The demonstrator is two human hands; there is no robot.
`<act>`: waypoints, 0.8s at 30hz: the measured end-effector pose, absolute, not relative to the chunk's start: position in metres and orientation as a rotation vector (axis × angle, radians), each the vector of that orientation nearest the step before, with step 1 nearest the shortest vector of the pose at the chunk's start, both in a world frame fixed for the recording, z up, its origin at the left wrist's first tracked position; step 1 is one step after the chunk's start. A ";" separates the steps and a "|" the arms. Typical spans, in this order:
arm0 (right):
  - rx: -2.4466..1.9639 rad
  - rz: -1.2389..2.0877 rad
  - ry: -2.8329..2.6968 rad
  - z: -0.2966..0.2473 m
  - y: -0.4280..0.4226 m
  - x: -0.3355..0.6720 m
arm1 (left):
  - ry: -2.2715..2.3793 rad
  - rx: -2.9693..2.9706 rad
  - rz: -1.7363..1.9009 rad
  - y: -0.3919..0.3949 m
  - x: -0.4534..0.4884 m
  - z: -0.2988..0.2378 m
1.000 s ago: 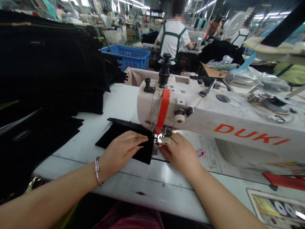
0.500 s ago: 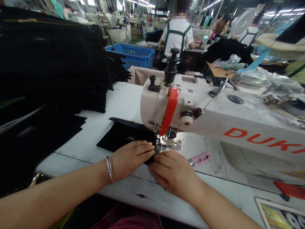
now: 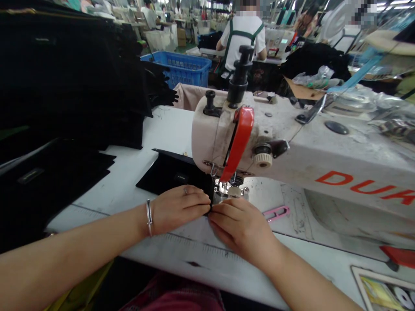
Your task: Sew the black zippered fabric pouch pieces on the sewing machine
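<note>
A black fabric panel (image 3: 165, 172) with a small label lies on the pale sewing table, its right edge at the presser foot (image 3: 234, 192) of a white sewing machine (image 3: 279, 125). My left hand (image 3: 181, 206) rests flat on the panel's near part, fingers stretched toward the machine. Close beside it, my right hand (image 3: 241, 220) has its fingers bent and pressed together on the panel's near right corner, just in front of the foot. That corner is mostly covered by the fingers. Pink thread snips (image 3: 276, 213) lie right of my right hand.
Tall stacks of black panels (image 3: 71, 82) fill the left side. Behind the table stand a blue plastic basket (image 3: 181, 69) and a beige cloth bin (image 3: 188, 97). A co-worker in a white shirt (image 3: 241, 41) faces away beyond the machine. A red lever (image 3: 238, 142) hangs on the machine head.
The panel has slid slightly away from me along the presser foot, and both hands have moved with it. My view has shifted a little.
</note>
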State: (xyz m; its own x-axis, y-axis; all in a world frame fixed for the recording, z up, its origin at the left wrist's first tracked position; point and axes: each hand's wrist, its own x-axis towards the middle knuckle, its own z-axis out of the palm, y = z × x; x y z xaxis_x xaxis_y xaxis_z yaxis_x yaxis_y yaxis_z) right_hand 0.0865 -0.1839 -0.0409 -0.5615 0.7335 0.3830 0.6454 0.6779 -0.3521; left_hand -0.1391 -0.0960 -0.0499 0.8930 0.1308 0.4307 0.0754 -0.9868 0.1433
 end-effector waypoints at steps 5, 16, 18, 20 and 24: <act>-1.142 0.248 -2.403 -0.042 -0.184 0.089 | 0.181 2.947 0.676 -0.098 -0.139 -0.043; -1.150 0.279 -2.354 -0.041 -0.185 0.088 | 0.211 2.904 0.776 -0.103 -0.137 -0.040; -1.140 0.276 -2.346 -0.041 -0.185 0.088 | 0.200 2.896 0.785 -0.102 -0.137 -0.041; -1.138 0.274 -2.341 -0.041 -0.185 0.088 | 0.194 2.903 0.764 -0.101 -0.136 -0.043; -1.110 0.294 -2.355 -0.041 -0.186 0.088 | 0.166 2.861 0.807 -0.099 -0.137 -0.050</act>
State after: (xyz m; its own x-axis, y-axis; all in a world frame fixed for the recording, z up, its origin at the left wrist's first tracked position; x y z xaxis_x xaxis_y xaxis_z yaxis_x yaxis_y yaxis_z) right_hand 0.0883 -0.1859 -0.0408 -0.5321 0.7668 0.3590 0.6550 0.6415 -0.3994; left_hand -0.1370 -0.0989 -0.0501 0.8478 0.1510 0.5085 0.0624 -0.9804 0.1871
